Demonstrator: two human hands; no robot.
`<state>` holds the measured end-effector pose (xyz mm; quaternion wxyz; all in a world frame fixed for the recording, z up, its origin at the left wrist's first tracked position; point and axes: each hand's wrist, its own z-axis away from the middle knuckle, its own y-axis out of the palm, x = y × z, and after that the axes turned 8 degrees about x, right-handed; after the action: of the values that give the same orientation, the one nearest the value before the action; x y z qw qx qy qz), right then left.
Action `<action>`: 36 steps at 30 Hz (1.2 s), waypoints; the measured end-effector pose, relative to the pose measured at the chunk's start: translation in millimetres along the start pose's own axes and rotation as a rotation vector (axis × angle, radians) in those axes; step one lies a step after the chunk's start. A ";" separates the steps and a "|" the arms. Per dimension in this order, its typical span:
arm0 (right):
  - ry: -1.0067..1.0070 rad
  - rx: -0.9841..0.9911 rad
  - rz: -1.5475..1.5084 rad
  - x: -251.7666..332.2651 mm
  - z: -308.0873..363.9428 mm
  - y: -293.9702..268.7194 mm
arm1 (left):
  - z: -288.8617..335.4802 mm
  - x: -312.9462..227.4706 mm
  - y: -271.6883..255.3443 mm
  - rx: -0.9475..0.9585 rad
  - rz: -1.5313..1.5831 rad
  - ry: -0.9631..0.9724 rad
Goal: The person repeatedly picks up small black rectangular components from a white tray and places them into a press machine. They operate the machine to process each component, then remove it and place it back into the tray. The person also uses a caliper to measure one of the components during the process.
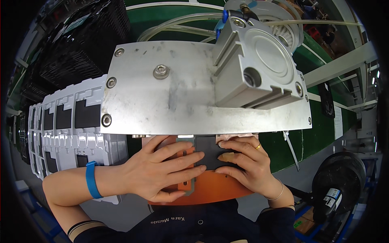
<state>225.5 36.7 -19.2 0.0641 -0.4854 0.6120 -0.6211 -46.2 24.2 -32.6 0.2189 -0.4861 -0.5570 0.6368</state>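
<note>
Both hands, left hand (162, 170) and right hand (247, 162), press flat on the dark part (207, 156) atop the orange fixture (214, 188). Part looks seated under the metal plate (182, 97); pressing seems left.

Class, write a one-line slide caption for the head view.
Both hands, left hand and right hand, press a dark flat part on an orange fixture beneath a metal plate.

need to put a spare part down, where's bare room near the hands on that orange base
Little room: the left hand and right hand cover the small black block on the rounded orange base. Only its front rim below the fingers is bare. The grey metal plate overhangs; white plastic housings crowd the left.
</note>
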 end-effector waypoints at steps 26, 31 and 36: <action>0.007 0.007 -0.030 0.4 0.3 1.6 | -0.6 -1.0 -0.6 -0.011 -0.031 0.007; 0.038 0.107 -0.058 1.2 -3.9 -6.8 | 1.6 -2.0 -2.2 0.015 -0.094 -0.001; 0.095 0.131 -0.249 10.9 -7.2 -18.1 | -0.2 -15.0 -10.8 -0.124 -0.033 -0.040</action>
<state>224.2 38.8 2.9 -0.0110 -0.5223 0.5075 -0.6853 -42.3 15.0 -17.1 0.1877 -0.4767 -0.6076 0.6069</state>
